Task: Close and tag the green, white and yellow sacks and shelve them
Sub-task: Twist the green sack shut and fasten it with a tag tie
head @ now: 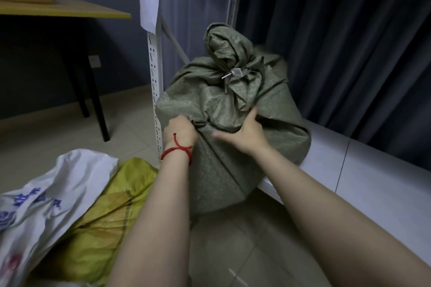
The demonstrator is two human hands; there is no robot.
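**Me:** On the front edge of the bottom shelf (349,165) sits the green sack (221,105). It is half on the board, its lower end hanging toward the floor (70,137), just beside the shelf post (155,91).

**Friend:** Is it closed?

**Me:** Yes. The neck is bunched and tied, with a small tag (237,72) on it. So I judge shelving is the step in hand.

**Friend:** Why hold it like that?

**Me:** It's soft and bulky, with no handle. My left hand (180,129) clenches a fistful of cloth on the near side to haul it. My right hand (245,134) lies spread flat against the sack, thumb up, to push and steady it.

**Friend:** And your arms?

**Me:** Both reach forward, nearly straight.

**Friend:** The other two?

**Me:** The white sack (58,184) lies over the yellow sack (112,205) on the floor at my left. I can't tell whether they're tied.
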